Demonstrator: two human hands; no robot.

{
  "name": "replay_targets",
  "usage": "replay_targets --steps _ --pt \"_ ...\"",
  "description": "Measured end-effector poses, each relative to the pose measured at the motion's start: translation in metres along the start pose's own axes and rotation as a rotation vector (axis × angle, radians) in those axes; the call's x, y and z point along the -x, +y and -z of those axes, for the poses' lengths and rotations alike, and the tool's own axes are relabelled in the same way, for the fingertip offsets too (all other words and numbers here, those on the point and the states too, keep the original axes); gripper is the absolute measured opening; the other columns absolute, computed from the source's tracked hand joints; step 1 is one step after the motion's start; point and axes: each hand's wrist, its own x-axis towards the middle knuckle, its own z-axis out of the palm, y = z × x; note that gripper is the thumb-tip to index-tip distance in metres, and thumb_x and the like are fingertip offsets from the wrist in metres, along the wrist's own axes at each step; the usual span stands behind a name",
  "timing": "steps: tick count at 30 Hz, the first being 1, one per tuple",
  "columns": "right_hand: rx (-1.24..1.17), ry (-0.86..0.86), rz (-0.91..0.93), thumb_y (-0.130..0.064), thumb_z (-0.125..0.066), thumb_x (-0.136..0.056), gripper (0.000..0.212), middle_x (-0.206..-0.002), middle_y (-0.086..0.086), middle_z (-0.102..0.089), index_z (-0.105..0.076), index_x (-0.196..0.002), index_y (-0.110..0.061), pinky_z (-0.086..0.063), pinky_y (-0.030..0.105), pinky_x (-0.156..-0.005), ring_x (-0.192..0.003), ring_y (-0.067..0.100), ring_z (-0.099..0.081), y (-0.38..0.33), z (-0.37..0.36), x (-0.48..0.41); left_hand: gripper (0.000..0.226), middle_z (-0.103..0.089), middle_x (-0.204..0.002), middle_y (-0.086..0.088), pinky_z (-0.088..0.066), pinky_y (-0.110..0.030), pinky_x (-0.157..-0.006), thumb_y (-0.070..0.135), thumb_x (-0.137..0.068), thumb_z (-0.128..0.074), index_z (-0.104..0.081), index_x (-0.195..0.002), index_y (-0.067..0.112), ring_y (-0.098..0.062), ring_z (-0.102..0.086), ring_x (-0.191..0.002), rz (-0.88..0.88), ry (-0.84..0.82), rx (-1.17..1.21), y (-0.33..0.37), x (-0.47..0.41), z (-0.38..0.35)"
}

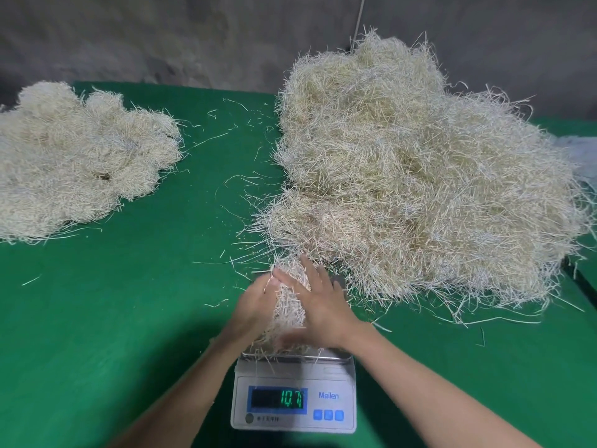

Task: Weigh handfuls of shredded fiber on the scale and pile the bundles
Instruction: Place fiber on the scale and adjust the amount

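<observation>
Bundle (288, 307) on scale (336, 376), long axis pointing away from me. Left fingers (267, 282) curl round it, right fingers (310, 273) press flat. Weighed pile (74, 156) lies leftward; left hand (253, 305) nearer.

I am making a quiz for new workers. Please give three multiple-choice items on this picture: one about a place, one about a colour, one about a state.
1. The largest fiber heap lies: A) on the left B) on the right C) on the floor.
2. The table cover is: A) red B) grey C) green.
3. The scale display is: A) dark B) lit C) cracked.
Answers: 1 B, it fills the picture's right side; 2 C, the cloth is plainly green; 3 B, green digits glow on it.
</observation>
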Motion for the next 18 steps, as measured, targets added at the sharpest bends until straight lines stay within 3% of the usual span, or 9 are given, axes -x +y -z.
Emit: replay_targets --steps 2,4,6,8,10,12,14,16,18 --pt "-0.005 0.104 0.01 -0.043 -0.079 -0.069 0.111 -0.158 0.003 0.013 0.006 -0.138 -0.06 -0.009 0.052 -0.115 -0.145 0.032 -0.002 0.002 -0.006 0.002 0.025 -0.06 -0.096 0.01 -0.039 -0.012 -0.07 0.026 -0.102 -0.038 -0.062 -0.107 0.027 0.003 -0.052 -0.081 0.034 0.083 0.077 -0.001 -0.002 -0.003" --pt "-0.042 0.16 0.022 -0.022 -0.078 -0.074 0.099 -0.156 0.01 -0.012 -0.013 -0.142 -0.051 -0.021 0.042 -0.115 -0.141 0.03 -0.022 0.004 -0.01 0.004 0.019 -0.06 -0.082 0.01 -0.039 -0.015 -0.065 0.031 -0.098 -0.046 -0.064 -0.091 0.03 -0.002 -0.053 -0.073 0.143 0.165 0.207 0.003 -0.005 -0.001" --pt "-0.15 0.207 0.011 -0.009 -0.072 -0.076 0.083 -0.148 0.008 -0.031 -0.031 -0.141 -0.04 -0.03 0.035 -0.113 -0.133 0.027 -0.037 0.003 -0.01 0.005 0.023 -0.062 -0.103 0.004 -0.041 -0.019 -0.074 0.038 -0.094 -0.052 -0.063 -0.108 0.023 -0.012 -0.057 -0.09 0.211 0.254 0.246 0.006 -0.006 0.003" --pt "-0.321 0.312 -0.025 -0.008 -0.069 -0.077 0.072 -0.144 0.003 -0.039 -0.041 -0.137 -0.034 -0.03 0.033 -0.113 -0.132 0.021 -0.039 -0.001 0.002 0.001 0.052 -0.047 -0.136 0.002 -0.039 -0.037 -0.099 0.046 -0.088 -0.057 -0.047 -0.135 0.027 -0.02 -0.045 -0.124 0.228 0.271 0.313 0.016 -0.007 0.007" --pt "-0.41 0.398 -0.01 -0.008 -0.069 -0.077 0.072 -0.147 0.003 -0.038 -0.041 -0.138 -0.033 -0.018 0.031 -0.117 -0.138 0.021 -0.031 -0.01 0.025 -0.006 0.062 -0.049 -0.133 0.013 -0.036 -0.04 -0.102 0.061 -0.076 -0.058 -0.045 -0.132 0.038 -0.012 -0.038 -0.13 0.266 0.137 0.592 0.044 -0.008 0.015" --pt "-0.378 0.431 0.029 -0.008 -0.068 -0.077 0.077 -0.151 0.006 -0.031 -0.035 -0.141 -0.033 -0.008 0.029 -0.115 -0.142 0.024 -0.022 -0.02 0.053 -0.012 0.047 -0.066 -0.099 0.019 -0.053 -0.03 -0.076 0.065 -0.07 -0.057 -0.061 -0.105 0.034 -0.004 -0.052 -0.107 0.312 -0.053 0.864 0.074 -0.016 0.025" --pt "-0.3 0.455 0.056 -0.01 -0.07 -0.076 0.081 -0.15 0.009 -0.03 -0.031 -0.143 -0.033 -0.016 0.033 -0.113 -0.139 0.029 -0.027 -0.028 0.081 -0.016 0.04 -0.073 -0.077 0.002 -0.056 -0.028 -0.053 0.057 -0.079 -0.055 -0.071 -0.083 0.02 -0.011 -0.066 -0.083 0.322 -0.118 1.049 0.1 -0.031 0.032" --pt "-0.197 0.442 0.087 -0.015 -0.07 -0.077 0.084 -0.148 0.01 -0.029 -0.025 -0.146 -0.031 -0.023 0.039 -0.115 -0.138 0.03 -0.028 -0.03 0.102 -0.018 0.048 -0.071 -0.071 -0.011 -0.055 -0.031 -0.052 0.049 -0.089 -0.053 -0.072 -0.074 0.008 -0.023 -0.07 -0.066 0.306 -0.09 1.181 0.122 -0.046 0.034" --pt "-0.246 0.388 0.169 -0.022 -0.067 -0.08 0.083 -0.149 0.008 -0.025 -0.019 -0.147 -0.029 -0.017 0.042 -0.116 -0.14 0.029 -0.02 -0.028 0.108 -0.013 0.045 -0.066 -0.064 -0.012 -0.053 -0.033 -0.055 0.048 -0.09 -0.053 -0.063 -0.078 0.006 -0.026 -0.067 -0.057 0.339 0.008 1.242 0.135 -0.055 0.036"
